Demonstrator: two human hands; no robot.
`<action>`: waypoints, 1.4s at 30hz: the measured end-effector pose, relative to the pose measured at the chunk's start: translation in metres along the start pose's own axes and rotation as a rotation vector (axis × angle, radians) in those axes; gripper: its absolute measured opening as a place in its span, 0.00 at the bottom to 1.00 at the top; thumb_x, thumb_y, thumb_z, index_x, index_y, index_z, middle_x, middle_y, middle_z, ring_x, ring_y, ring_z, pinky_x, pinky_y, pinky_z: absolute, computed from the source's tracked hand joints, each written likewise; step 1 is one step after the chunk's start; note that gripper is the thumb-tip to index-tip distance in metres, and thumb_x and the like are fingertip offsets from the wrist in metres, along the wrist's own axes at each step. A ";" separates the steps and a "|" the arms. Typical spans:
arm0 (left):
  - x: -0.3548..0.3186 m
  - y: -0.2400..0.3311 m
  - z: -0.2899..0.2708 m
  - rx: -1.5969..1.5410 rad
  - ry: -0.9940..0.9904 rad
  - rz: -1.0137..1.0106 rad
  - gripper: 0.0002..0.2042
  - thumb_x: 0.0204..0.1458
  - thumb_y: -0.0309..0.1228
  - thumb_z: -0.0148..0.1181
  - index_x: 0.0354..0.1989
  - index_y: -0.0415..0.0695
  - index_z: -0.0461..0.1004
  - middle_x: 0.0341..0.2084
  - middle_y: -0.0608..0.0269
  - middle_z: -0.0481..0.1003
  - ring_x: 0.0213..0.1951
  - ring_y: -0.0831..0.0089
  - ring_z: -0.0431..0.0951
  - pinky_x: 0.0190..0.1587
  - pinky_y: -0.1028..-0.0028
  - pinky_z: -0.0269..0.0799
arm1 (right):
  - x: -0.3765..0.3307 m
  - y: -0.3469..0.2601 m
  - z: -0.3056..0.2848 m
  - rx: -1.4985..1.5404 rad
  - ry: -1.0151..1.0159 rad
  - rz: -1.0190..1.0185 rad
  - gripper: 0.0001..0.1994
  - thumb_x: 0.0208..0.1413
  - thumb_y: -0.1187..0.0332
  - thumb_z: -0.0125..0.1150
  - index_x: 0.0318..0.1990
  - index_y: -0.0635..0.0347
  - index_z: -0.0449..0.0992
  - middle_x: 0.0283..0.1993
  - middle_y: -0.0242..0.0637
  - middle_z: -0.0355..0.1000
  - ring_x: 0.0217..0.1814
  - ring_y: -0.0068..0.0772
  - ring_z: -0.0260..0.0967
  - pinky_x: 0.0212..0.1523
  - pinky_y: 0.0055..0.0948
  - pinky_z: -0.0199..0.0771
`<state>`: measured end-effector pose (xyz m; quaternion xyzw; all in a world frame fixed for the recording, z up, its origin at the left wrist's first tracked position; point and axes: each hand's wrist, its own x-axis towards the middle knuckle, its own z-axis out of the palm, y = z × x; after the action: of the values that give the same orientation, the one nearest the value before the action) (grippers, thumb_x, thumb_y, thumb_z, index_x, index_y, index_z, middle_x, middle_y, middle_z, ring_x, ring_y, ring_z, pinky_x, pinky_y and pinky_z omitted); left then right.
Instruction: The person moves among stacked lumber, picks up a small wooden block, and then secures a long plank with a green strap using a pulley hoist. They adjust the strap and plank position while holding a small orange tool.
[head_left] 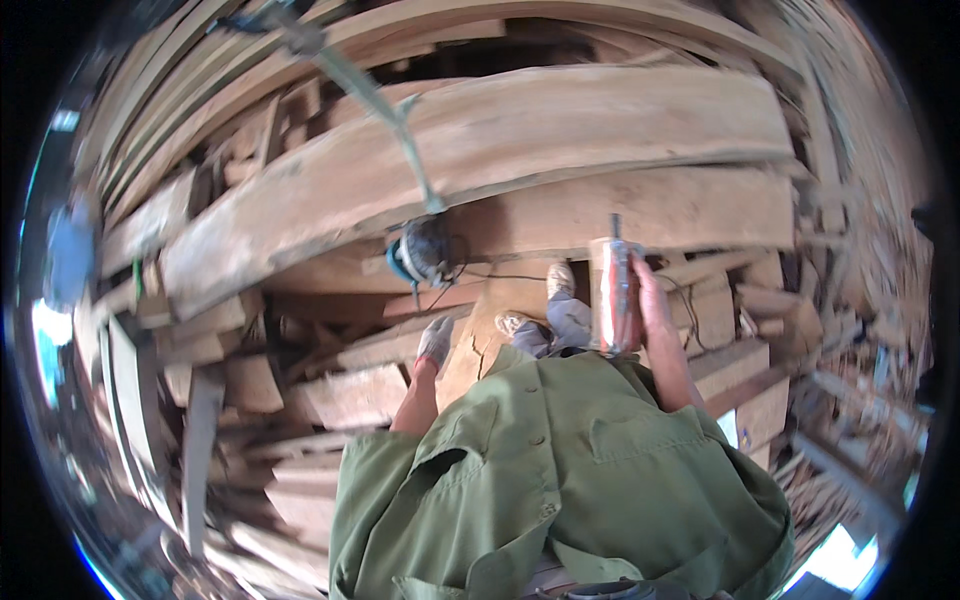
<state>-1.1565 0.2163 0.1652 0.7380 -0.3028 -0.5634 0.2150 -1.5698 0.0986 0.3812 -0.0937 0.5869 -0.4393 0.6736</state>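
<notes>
My right hand (652, 300) lies along the side of a red and silver block-shaped tool (615, 310) with a dark rod at its far end, gripping it upright in front of my body. Motion blur hides its exact kind. To the left, my left hand (434, 345), in a pale glove, is stretched out over the timber with nothing visible in it. Beyond it, a blue and black power tool (424, 250) sits at the lower end of a pale green strap (372, 95), against the near edge of the big planks.
Two wide planks (600, 115) span the far side. Dark cable (515, 276) trails between the power tool and the right. My shoes (560, 280) stand on a cracked board (488, 330). Stacked offcuts (350, 398) lie at left; more blocks (735, 370) and scraps at right.
</notes>
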 end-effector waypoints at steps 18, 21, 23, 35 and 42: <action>-0.061 0.075 0.013 0.029 0.222 0.042 0.25 0.59 0.44 0.51 0.58 0.38 0.70 0.51 0.51 0.75 0.54 0.62 0.73 0.58 0.68 0.65 | 0.035 -0.033 0.015 -0.054 -0.304 0.060 0.21 0.65 0.49 0.46 0.50 0.54 0.74 0.38 0.32 0.75 0.36 0.26 0.74 0.37 0.29 0.78; -0.048 0.114 0.001 -0.065 0.311 0.198 0.24 0.59 0.43 0.51 0.57 0.39 0.70 0.48 0.53 0.76 0.51 0.65 0.74 0.55 0.70 0.66 | 0.036 -0.034 0.016 -0.036 -0.311 0.073 0.21 0.65 0.49 0.45 0.50 0.55 0.74 0.35 0.31 0.75 0.34 0.26 0.74 0.36 0.30 0.79; -0.034 0.146 -0.013 -0.103 0.341 0.261 0.23 0.58 0.43 0.50 0.56 0.39 0.70 0.44 0.54 0.76 0.48 0.66 0.75 0.53 0.72 0.67 | 0.036 -0.038 0.016 -0.038 -0.326 0.063 0.21 0.65 0.49 0.45 0.50 0.55 0.74 0.37 0.31 0.75 0.36 0.26 0.74 0.37 0.30 0.78; 0.025 0.301 -0.052 0.029 0.471 0.312 0.33 0.56 0.47 0.54 0.64 0.35 0.60 0.57 0.42 0.69 0.59 0.56 0.70 0.61 0.67 0.62 | 0.048 -0.049 -0.004 -0.134 -0.156 0.039 0.22 0.64 0.47 0.44 0.49 0.54 0.73 0.38 0.31 0.72 0.37 0.28 0.72 0.38 0.31 0.76; 0.068 0.335 -0.077 0.317 0.373 0.193 0.36 0.56 0.58 0.50 0.64 0.41 0.61 0.57 0.39 0.68 0.60 0.48 0.68 0.60 0.59 0.63 | 0.061 -0.054 -0.010 0.064 -0.245 0.017 0.19 0.65 0.52 0.43 0.46 0.54 0.75 0.33 0.28 0.73 0.28 0.24 0.70 0.28 0.26 0.72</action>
<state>-1.1383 -0.0751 0.3591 0.8213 -0.4115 -0.3398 0.2015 -1.6094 0.0279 0.3698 -0.1200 0.4868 -0.4372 0.7467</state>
